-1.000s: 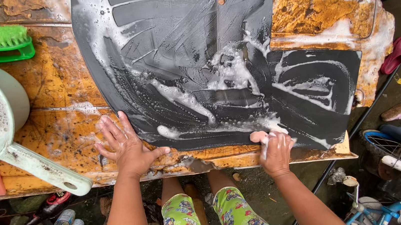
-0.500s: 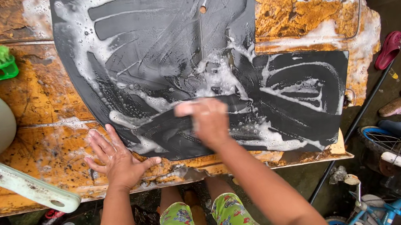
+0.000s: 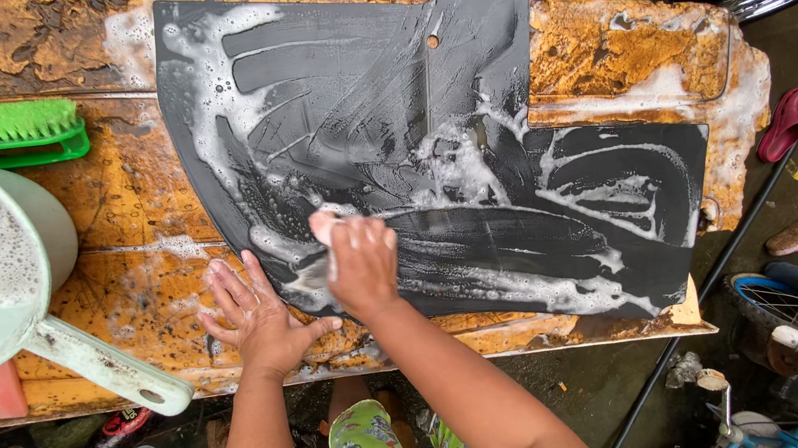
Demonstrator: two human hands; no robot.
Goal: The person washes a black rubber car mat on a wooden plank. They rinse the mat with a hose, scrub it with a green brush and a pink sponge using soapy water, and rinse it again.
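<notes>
I see the black rubber mat (image 3: pixel 431 150) lying flat across the rusty orange tabletop (image 3: pixel 125 195), streaked with white suds, its near edge close to the person's body so both hands reach it. The left hand (image 3: pixel 265 319) is spread flat, fingers open, pressing the tabletop at the mat's lower left corner, apparently to brace; it holds nothing. The right hand (image 3: pixel 360 261) is closed over something pale on the mat, likely a sponge or cloth, though I cannot tell which. A pale green dipper (image 3: pixel 0 284) of soapy water sits left, within reach, beside a green scrub brush (image 3: pixel 3 132).
</notes>
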